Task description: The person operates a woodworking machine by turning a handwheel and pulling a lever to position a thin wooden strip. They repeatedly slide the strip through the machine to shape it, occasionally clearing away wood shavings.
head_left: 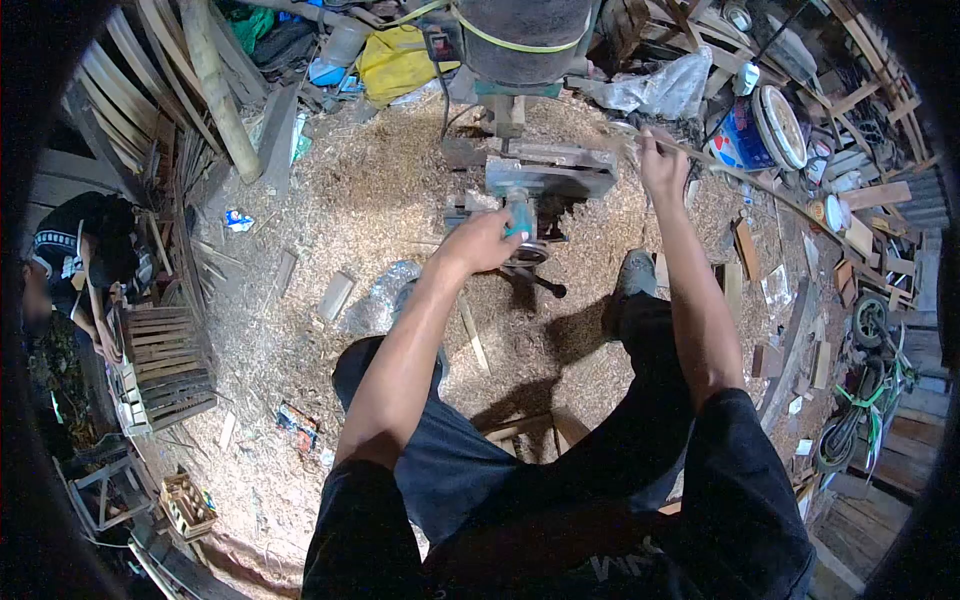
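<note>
A machine with a dark drum-like body (pixel 525 40) and a flat metal table (pixel 560 178) stands in front of me. My left hand (pixel 482 241) is closed on a teal-painted machine part (pixel 519 216) just below that table. Close under the hand is a handwheel (pixel 528 253) with a dark crank handle (pixel 549 287). To the right of the metal table, my right hand (pixel 662 168) is raised with its fingers curled closed. A long thin pole (pixel 745 176) runs off rightward from beside this fist; what the fist holds I cannot make out.
Wood shavings (pixel 290 350) cover the floor. Another person (pixel 85 245) crouches at the left by a slatted wooden stack (pixel 165 355). At the right are a paint bucket (pixel 780 128), wood offcuts and a small wheeled frame (pixel 865 400). A yellow sack (pixel 395 65) lies behind the machine's left side.
</note>
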`<action>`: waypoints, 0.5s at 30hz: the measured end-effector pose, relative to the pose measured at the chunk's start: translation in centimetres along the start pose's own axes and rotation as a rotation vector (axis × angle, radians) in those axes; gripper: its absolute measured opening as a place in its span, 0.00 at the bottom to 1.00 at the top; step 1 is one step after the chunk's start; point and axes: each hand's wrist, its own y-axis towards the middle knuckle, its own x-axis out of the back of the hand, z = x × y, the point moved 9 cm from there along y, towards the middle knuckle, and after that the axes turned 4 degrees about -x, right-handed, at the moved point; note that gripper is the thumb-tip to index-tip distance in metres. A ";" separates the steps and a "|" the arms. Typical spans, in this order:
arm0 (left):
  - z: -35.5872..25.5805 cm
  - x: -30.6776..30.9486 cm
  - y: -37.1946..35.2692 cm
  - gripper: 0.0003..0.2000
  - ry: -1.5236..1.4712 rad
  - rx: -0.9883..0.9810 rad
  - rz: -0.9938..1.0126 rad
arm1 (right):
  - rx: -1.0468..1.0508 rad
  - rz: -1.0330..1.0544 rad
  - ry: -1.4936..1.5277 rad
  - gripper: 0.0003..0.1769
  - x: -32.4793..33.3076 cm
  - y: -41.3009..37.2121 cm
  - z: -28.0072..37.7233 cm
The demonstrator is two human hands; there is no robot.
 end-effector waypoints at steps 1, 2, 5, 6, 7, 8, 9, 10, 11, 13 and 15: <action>-0.3 0.0 0.2 0.18 0.008 -0.003 0.022 | -0.045 -0.020 0.165 0.10 0.6 -0.1 -0.1; -0.6 -0.1 0.3 0.18 0.015 -0.005 0.046 | -0.190 0.012 0.313 0.10 1.1 -0.8 -1.3; -0.9 -0.4 0.5 0.18 -0.057 0.075 0.073 | -0.554 0.168 0.541 0.20 1.1 -2.8 -2.3; -0.8 -0.5 0.7 0.18 -0.039 0.056 0.072 | -0.645 0.140 0.646 0.21 1.3 -3.8 -2.1; -0.2 -1.1 1.2 0.18 -0.023 0.038 0.071 | -0.649 0.117 0.709 0.21 1.4 -3.5 -3.8; 0.4 -1.7 1.6 0.18 -0.006 0.020 0.070 | -0.653 0.092 0.772 0.21 1.4 -3.2 -6.2; 1.3 -2.1 2.0 0.19 0.005 0.024 0.044 | -0.656 0.067 0.835 0.21 1.6 -3.0 -7.8; 2.3 -2.7 2.3 0.19 0.016 0.028 0.017 | -0.693 0.042 0.793 0.25 2.2 -3.7 -8.3; 3.2 -3.3 2.6 0.20 0.027 0.032 -0.009 | -0.688 0.098 0.725 0.25 2.3 -4.5 -8.4; 5.9 -5.7 3.2 0.21 0.054 0.046 -0.060 | -0.679 0.205 0.589 0.26 2.1 -6.4 -8.9; 6.9 -6.6 2.3 0.24 -0.026 0.148 -0.129 | -0.683 0.341 0.453 0.33 -0.1 -8.7 -11.5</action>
